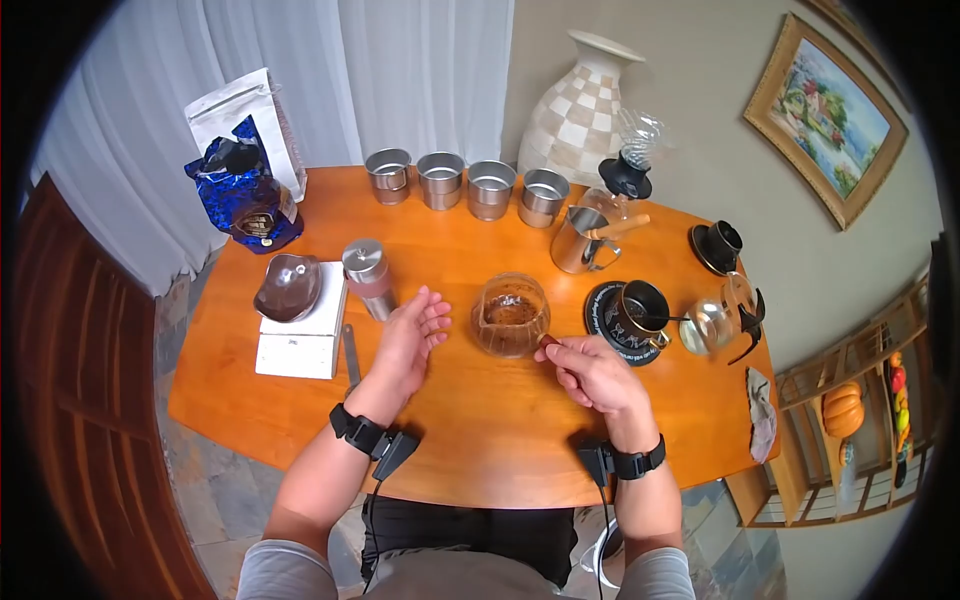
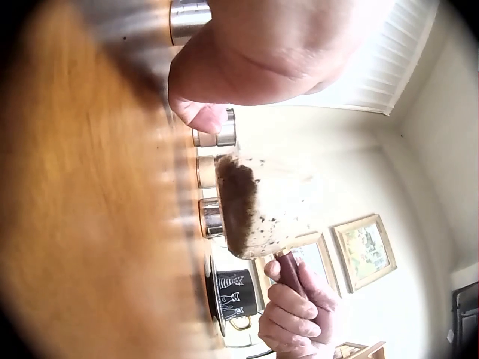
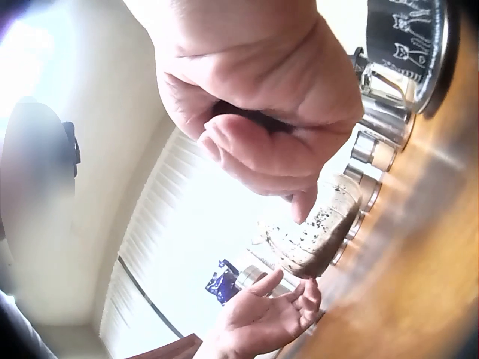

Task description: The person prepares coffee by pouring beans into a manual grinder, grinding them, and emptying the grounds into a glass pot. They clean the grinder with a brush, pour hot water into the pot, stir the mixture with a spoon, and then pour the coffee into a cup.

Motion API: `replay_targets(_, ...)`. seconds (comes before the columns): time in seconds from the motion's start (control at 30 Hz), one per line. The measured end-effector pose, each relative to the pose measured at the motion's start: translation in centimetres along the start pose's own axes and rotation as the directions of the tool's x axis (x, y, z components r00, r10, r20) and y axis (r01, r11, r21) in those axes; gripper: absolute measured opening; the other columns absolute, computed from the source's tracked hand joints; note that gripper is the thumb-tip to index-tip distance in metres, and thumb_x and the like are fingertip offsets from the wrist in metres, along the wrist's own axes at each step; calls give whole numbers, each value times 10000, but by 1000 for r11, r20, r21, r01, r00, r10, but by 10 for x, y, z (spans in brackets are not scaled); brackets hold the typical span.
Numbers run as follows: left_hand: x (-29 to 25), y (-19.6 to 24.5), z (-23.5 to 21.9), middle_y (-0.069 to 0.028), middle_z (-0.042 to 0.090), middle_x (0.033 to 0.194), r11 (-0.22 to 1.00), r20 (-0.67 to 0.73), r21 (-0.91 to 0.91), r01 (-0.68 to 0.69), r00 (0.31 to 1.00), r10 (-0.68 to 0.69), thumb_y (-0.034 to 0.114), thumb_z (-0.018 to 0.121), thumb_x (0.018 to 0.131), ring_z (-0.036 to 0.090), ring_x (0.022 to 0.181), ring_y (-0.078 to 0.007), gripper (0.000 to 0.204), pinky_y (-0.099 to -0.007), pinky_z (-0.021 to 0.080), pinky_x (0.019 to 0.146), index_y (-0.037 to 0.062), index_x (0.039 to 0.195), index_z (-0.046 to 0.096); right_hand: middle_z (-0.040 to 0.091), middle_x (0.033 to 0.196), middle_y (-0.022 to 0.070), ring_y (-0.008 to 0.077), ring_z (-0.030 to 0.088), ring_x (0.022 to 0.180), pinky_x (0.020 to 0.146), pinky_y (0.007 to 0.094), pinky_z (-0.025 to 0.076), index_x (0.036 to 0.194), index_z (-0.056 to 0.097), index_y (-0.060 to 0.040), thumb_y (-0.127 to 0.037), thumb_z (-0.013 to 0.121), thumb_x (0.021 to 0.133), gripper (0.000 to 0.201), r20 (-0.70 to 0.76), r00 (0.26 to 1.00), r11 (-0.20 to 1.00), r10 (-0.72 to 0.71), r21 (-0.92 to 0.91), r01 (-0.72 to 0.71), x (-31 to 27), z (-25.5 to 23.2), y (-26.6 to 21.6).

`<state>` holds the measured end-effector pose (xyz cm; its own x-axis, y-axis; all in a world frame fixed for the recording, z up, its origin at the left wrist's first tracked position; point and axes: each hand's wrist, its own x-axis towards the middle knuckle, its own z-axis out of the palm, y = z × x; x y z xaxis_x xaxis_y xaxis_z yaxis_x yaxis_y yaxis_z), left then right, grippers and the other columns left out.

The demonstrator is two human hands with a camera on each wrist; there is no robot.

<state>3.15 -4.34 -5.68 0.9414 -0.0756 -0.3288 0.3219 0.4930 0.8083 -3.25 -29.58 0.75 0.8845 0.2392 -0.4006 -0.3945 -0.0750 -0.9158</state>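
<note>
A round clear glass pot (image 1: pixel 512 308) stands over the middle of the table, with dark coffee grounds inside. In the left wrist view, grounds (image 2: pixel 239 209) cover its bottom and specks cling to the wall. My right hand (image 1: pixel 600 377) grips the pot's short brown handle (image 2: pixel 292 274), fingers curled round it. Left of the pot, my left hand (image 1: pixel 408 338) is held with its palm turned towards the glass, fingers loosely extended and holding nothing. Just beyond the left hand stands a steel hand grinder (image 1: pixel 368 275) with a pinkish band.
A white scale (image 1: pixel 298 350) bears a dark glass dish (image 1: pixel 288 287). Several steel cups (image 1: pixel 490 190) line the back edge. To the right are a steel pitcher (image 1: pixel 578 240), a black cup (image 1: pixel 640 310) on its saucer, a glass server (image 1: pixel 708 326) and a cloth (image 1: pixel 760 415).
</note>
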Motion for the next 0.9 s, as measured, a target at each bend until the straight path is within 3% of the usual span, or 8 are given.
replay_targets(0.07,1,0,-1,-23,651,917,1000,23,-3,18,1000,-18,355,511,997,592,815,-130,290,-270,456,730,76,1035,584,426,568,-34,61,347,400,363,222,246,1028,600,4,-256,535,976,273,33,999,1000,8,-21,-7,1,-1,-1)
replay_targets(0.13,2,-3,-2,-18,650,890,1000,48,-2,23,999,-23,350,510,999,594,781,-129,286,-261,458,707,75,1027,584,428,570,-35,63,338,393,362,226,238,1007,597,0,-261,536,975,269,86,996,990,23,135,-35,3,4,1)
replay_targets(0.23,2,-2,-3,-16,648,875,1000,25,2,22,999,-22,349,510,1000,595,765,-128,291,-259,462,695,69,1032,582,422,563,-42,51,314,383,352,213,216,1008,605,13,-256,539,984,278,5,1000,976,2,219,-3,7,5,5)
replay_targets(0.33,0,-1,-2,-17,645,863,1000,44,-6,22,999,-22,340,506,1002,594,755,-125,288,-252,463,678,65,1025,589,422,570,-39,49,317,396,354,211,221,1008,600,9,-256,529,989,275,-39,999,986,-21,165,27,9,1,4)
replay_targets(0.5,1,-1,-3,-7,637,834,999,62,-14,40,997,-39,323,502,1007,587,738,-116,278,-239,460,665,64,1009,603,424,562,-37,52,310,383,351,214,226,993,597,11,-253,521,992,275,27,1000,973,7,231,-13,6,6,2)
replay_targets(0.67,3,-4,-6,4,630,807,998,109,-40,45,993,-41,312,503,1008,581,720,-106,272,-232,455,647,64,997,613,421,580,-36,67,334,405,369,231,242,972,591,3,-279,519,994,291,25,998,997,-53,60,51,7,-2,6)
replay_targets(0.83,4,-4,-6,-8,626,793,999,93,-35,24,995,-21,303,528,997,570,692,-111,264,-238,445,640,53,989,612,412,555,-35,54,311,388,357,208,221,982,604,18,-227,502,996,266,61,998,984,-21,178,10,5,6,1)
replay_targets(0.9,4,-3,-6,5,624,790,999,92,-34,27,995,-24,302,516,1003,571,696,-104,264,-232,448,639,58,986,615,410,559,-38,53,307,391,358,205,222,981,604,12,-233,510,992,262,-12,999,984,-53,172,54,7,3,3)
